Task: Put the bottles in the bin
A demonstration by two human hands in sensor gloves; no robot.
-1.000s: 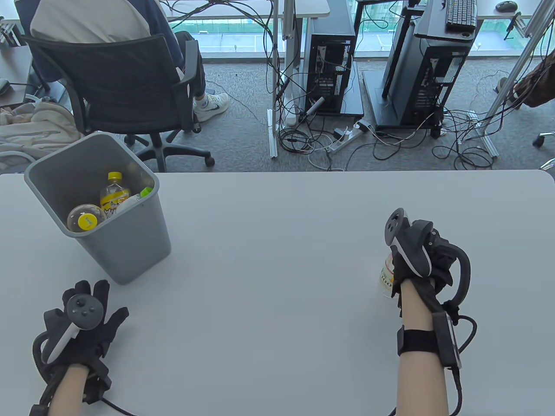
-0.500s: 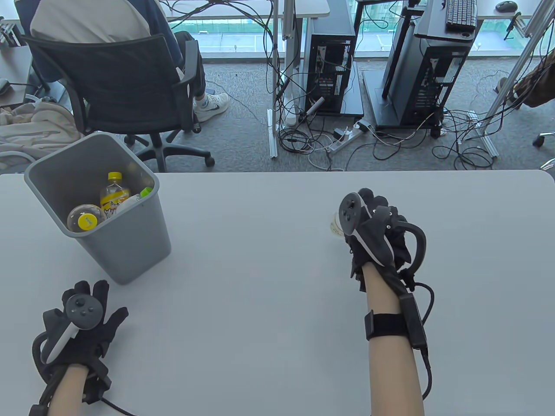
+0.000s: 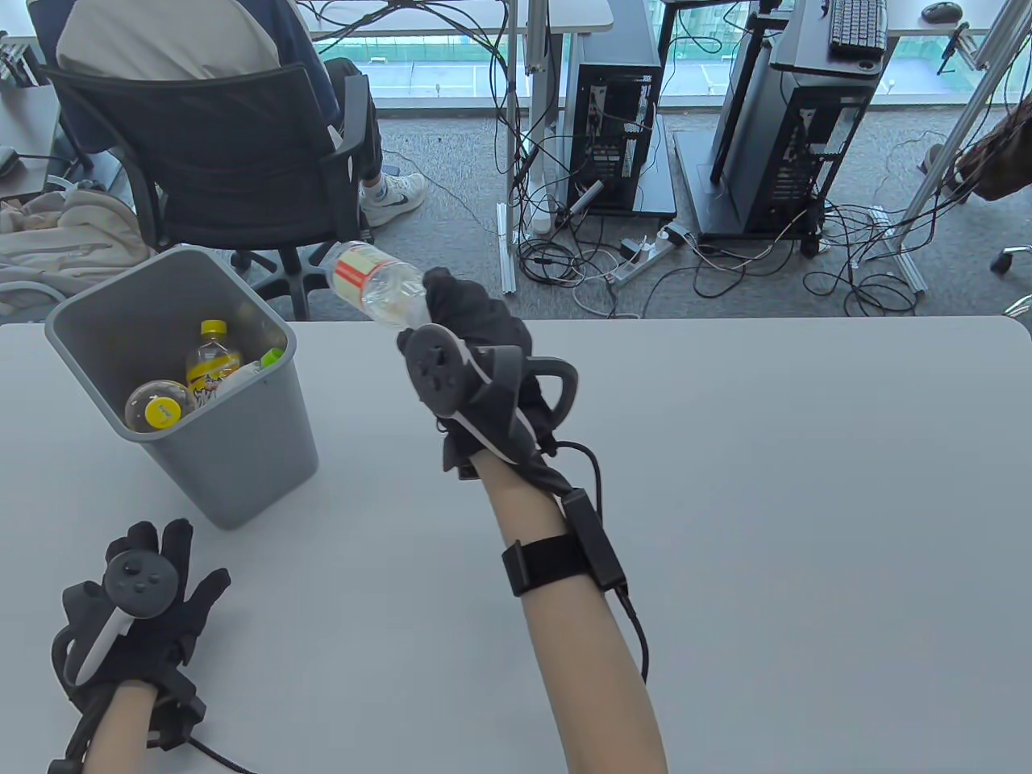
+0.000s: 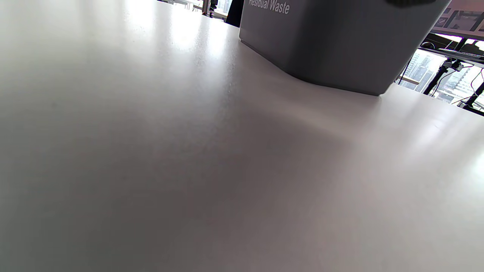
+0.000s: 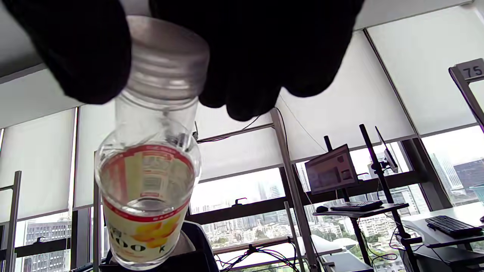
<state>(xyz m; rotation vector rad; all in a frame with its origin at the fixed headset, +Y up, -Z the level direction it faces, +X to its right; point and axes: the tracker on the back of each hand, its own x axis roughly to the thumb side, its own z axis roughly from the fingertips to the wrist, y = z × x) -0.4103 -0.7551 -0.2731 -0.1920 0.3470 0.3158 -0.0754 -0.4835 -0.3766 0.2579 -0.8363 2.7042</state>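
The black-gloved left hand [image 3: 141, 601] is lying flat on the pale grey table [image 3: 726, 524] near its front edge, fingers spread and touching nothing. Farther in, the black-gloved right hand [image 3: 476, 355] is gripping the cap end of a clear plastic bottle with a red-and-cream label [image 3: 372, 282], its fingers [image 5: 261, 56] wrapping the neck. The bottle is tilting in the air just right of the grey plastic waste bin [image 3: 242, 459], where yellow-capped bottles [image 3: 211, 355] are lying.
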